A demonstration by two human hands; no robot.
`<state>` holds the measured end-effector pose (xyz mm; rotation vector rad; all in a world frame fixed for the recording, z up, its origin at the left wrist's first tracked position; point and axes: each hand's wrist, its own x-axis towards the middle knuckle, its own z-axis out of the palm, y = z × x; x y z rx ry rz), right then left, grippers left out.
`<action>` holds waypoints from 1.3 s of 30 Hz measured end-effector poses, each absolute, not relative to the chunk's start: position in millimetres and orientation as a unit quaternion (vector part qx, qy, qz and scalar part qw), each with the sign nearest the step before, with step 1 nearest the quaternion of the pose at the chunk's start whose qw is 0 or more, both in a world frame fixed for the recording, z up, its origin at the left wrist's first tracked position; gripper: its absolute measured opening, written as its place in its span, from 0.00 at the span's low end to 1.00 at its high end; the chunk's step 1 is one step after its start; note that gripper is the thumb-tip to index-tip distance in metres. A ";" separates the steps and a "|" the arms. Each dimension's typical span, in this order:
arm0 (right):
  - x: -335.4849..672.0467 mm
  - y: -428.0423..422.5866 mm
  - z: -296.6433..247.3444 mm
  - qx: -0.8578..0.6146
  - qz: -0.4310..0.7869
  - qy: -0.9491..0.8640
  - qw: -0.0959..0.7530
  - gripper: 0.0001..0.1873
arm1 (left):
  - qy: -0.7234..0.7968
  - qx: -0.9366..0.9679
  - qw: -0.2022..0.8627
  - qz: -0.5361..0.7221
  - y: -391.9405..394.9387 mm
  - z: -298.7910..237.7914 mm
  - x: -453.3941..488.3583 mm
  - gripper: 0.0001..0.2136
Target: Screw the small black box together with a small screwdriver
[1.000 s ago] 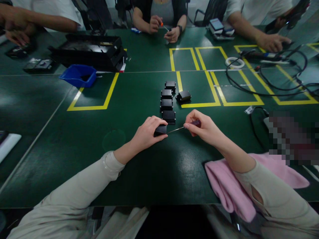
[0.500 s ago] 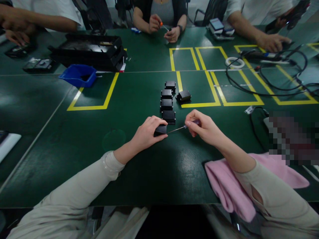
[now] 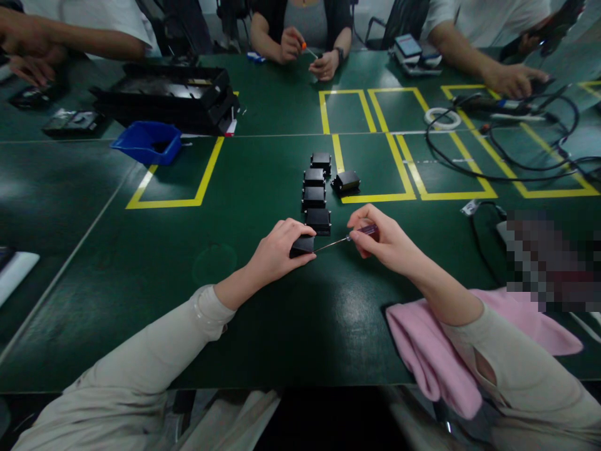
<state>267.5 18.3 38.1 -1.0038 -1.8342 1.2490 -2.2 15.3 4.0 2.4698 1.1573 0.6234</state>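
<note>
My left hand point(image 3: 282, 250) grips a small black box point(image 3: 302, 246) against the green table, thumb on the near side and fingers over the far side. My right hand point(image 3: 378, 237) pinches the handle of a screwdriver point(image 3: 335, 243), whose thin shaft points left. Its tip meets the right end of the held box; what lies under the tip is too small to make out. Beyond the left hand, similar black boxes point(image 3: 318, 220) stand in a column, and one more black box point(image 3: 346, 181) sits askew to their right.
A blue bin point(image 3: 149, 141) and black trays point(image 3: 173, 94) stand at the far left. Black cables point(image 3: 511, 172) and a white ring point(image 3: 442, 118) lie at the far right. A pink cloth point(image 3: 432, 351) is under my right forearm. Co-workers' hands point(image 3: 323, 66) are across the table.
The fingers of my right hand have shifted slightly around the screwdriver handle, which looks turned a little. My left hand and the box stay in place.
</note>
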 end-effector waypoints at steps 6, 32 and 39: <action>267.9 18.9 37.9 -0.366 0.499 -0.710 0.336 0.06 | 0.405 0.870 0.170 0.225 15.0 3.5 -2.4 0.16; 266.8 17.7 38.7 -0.379 0.475 -0.717 0.340 0.06 | 0.408 0.869 0.169 0.222 15.2 4.1 -2.2 0.16; 266.8 18.0 39.6 -0.379 0.482 -0.714 0.337 0.05 | 0.406 0.870 0.169 0.223 15.0 3.8 -2.3 0.16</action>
